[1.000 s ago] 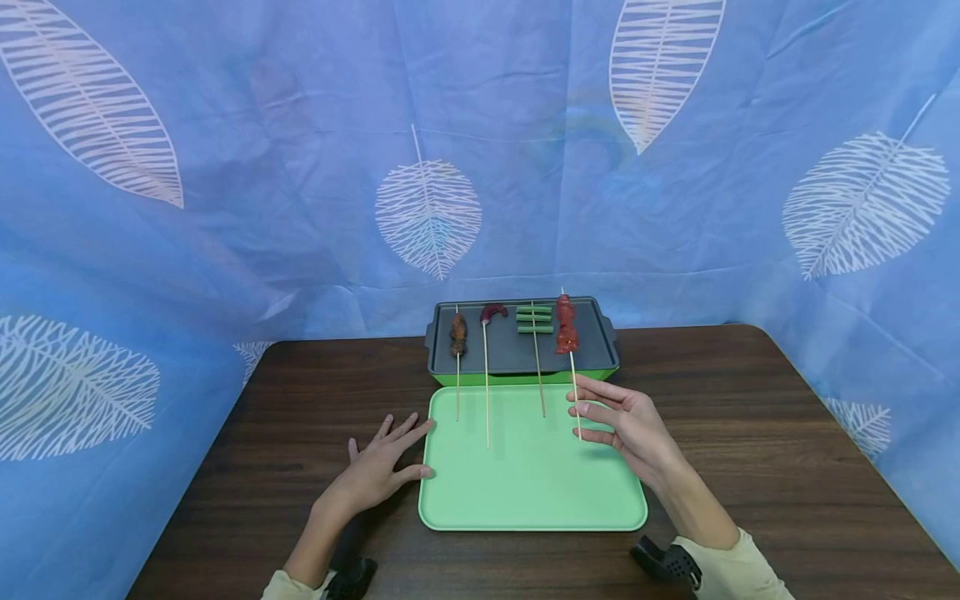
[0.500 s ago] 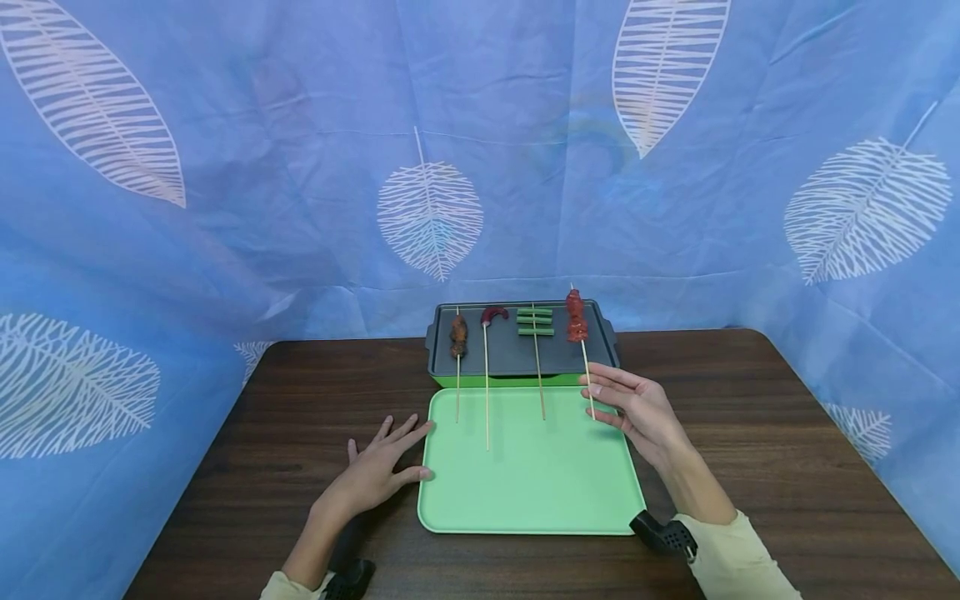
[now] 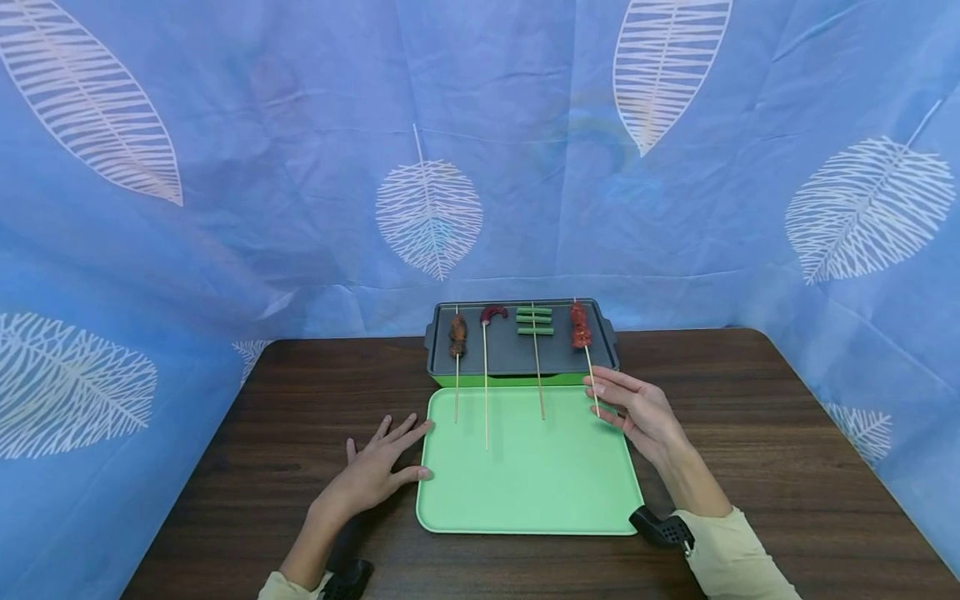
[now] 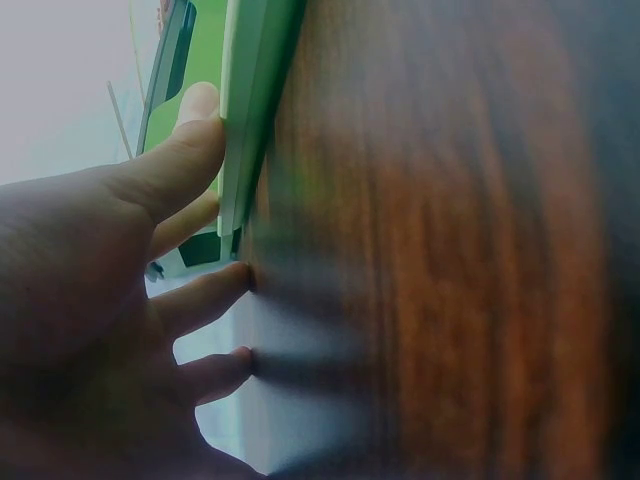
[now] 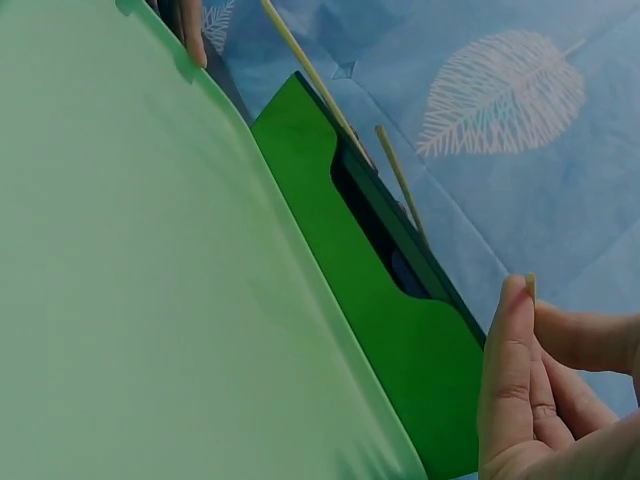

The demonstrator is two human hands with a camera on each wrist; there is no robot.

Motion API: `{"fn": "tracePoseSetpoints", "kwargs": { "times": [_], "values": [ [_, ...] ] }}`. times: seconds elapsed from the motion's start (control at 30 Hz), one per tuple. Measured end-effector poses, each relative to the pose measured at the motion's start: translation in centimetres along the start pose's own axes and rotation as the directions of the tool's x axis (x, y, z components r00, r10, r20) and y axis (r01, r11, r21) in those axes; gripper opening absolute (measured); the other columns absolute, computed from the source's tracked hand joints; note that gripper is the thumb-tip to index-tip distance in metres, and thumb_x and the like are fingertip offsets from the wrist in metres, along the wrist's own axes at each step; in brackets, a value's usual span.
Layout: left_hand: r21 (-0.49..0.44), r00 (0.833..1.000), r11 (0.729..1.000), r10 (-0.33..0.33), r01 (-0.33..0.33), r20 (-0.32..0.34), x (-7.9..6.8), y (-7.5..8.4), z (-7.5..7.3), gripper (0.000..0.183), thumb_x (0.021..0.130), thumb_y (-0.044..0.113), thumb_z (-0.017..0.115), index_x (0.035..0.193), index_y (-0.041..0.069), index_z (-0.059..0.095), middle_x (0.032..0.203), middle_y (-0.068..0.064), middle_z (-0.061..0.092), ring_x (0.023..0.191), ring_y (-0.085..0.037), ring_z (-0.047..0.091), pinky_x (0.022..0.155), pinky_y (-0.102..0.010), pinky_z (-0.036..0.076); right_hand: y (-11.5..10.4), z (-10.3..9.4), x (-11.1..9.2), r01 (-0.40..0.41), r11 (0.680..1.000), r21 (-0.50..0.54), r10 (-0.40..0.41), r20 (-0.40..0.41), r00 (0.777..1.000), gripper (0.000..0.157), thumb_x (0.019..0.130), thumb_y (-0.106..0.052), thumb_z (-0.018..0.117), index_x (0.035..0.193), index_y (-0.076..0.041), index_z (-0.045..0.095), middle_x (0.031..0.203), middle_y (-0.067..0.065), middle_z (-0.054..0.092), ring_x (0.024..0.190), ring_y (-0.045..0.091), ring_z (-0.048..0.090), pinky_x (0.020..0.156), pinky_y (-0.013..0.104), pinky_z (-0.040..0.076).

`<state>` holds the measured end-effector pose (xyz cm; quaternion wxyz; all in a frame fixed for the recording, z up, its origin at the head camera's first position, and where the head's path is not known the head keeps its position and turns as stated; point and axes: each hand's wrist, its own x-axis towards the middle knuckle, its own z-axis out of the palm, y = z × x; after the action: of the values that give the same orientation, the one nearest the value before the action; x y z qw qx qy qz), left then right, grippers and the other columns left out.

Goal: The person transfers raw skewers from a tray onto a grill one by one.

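Note:
My right hand (image 3: 647, 418) pinches the stick of a red meat skewer (image 3: 581, 326) between thumb and fingers. The meat end lies at the right side of the dark grill plate (image 3: 498, 358). In the right wrist view, the stick's tip shows between thumb and finger of the right hand (image 5: 540, 385). My left hand (image 3: 371, 477) touches the left rim of the light green tray (image 3: 525, 492), fingers spread. In the left wrist view, the thumb of the left hand (image 4: 80, 260) lies on the rim and other fingertips touch the table.
On the grill lie a brown meat skewer (image 3: 458, 336), a dark red curled tentacle skewer (image 3: 492, 314) and a green vegetable skewer (image 3: 535, 321), their sticks reaching over the tray. The grill's green base (image 5: 370, 270) stands behind the tray. Brown wooden table (image 3: 750, 433); blue leaf-patterned cloth (image 3: 510, 208) behind.
My right hand has moved to the right with the red meat skewer, and the meat end has come down at the grill's right side. The left hand has stayed at the tray's rim.

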<state>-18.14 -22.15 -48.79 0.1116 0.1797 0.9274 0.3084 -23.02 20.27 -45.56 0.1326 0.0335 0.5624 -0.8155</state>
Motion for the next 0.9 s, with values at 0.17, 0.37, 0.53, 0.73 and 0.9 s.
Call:
{"fn": "tracePoseSetpoints", "kwargs": {
  "times": [0.17, 0.37, 0.53, 0.73, 0.9],
  "values": [
    [0.004, 1.000, 1.000, 0.002, -0.002, -0.002, -0.1, 0.1, 0.0, 0.073, 0.097, 0.046, 0.067, 0.161, 0.026, 0.038, 0.168, -0.013, 0.025, 0.154, -0.048, 0.008, 0.097, -0.090, -0.004, 0.3, -0.3, 0.1, -0.009, 1.000, -0.007, 0.009, 0.002, 1.000, 0.064, 0.104, -0.009, 0.064, 0.158, 0.004, 0.033, 0.119, -0.001, 0.074, 0.108, 0.010, 0.070, 0.089, 0.028, 0.057],
    [0.005, 1.000, 1.000, 0.006, -0.006, -0.004, -0.2, 0.2, -0.1, 0.074, 0.097, 0.047, 0.066, 0.161, 0.024, 0.039, 0.168, -0.013, 0.026, 0.154, -0.048, 0.008, 0.097, -0.090, -0.004, 0.4, -0.6, 0.1, 0.000, 1.000, 0.020, -0.001, 0.021, 1.000, 0.060, 0.104, -0.008, 0.062, 0.157, 0.003, 0.036, 0.118, 0.000, 0.074, 0.108, 0.013, 0.070, 0.087, 0.027, 0.057],
    [0.000, 1.000, 1.000, 0.006, -0.006, -0.003, -0.3, 0.3, -0.2, 0.074, 0.097, 0.047, 0.066, 0.161, 0.025, 0.039, 0.168, -0.014, 0.026, 0.153, -0.049, 0.008, 0.096, -0.090, -0.004, 0.4, -0.7, 0.1, 0.002, 1.000, 0.010, -0.002, 0.047, 0.999, 0.059, 0.106, -0.008, 0.060, 0.158, 0.002, 0.035, 0.126, 0.004, 0.071, 0.108, 0.013, 0.070, 0.088, 0.029, 0.058],
    [0.008, 1.000, 1.000, 0.011, -0.011, 0.001, -0.3, 0.2, -0.5, 0.074, 0.097, 0.047, 0.066, 0.162, 0.025, 0.037, 0.168, -0.013, 0.025, 0.153, -0.049, 0.008, 0.096, -0.091, -0.003, -0.1, -0.5, -0.1, 0.031, 0.998, -0.062, -0.029, 0.037, 0.999, 0.059, 0.106, -0.014, 0.060, 0.157, 0.005, 0.035, 0.128, 0.006, 0.070, 0.112, 0.017, 0.069, 0.094, 0.036, 0.056],
    [0.001, 1.000, 1.000, 0.006, -0.006, 0.018, 0.0, 0.1, -1.1, 0.074, 0.099, 0.047, 0.065, 0.163, 0.024, 0.035, 0.168, -0.014, 0.024, 0.154, -0.048, 0.008, 0.097, -0.090, -0.002, -0.6, -0.8, -1.1, 0.139, 0.963, -0.229, -0.139, 0.017, 0.990, 0.060, 0.107, -0.022, 0.060, 0.155, 0.006, 0.037, 0.131, 0.009, 0.066, 0.117, 0.018, 0.066, 0.098, 0.036, 0.053]
  ]
}}
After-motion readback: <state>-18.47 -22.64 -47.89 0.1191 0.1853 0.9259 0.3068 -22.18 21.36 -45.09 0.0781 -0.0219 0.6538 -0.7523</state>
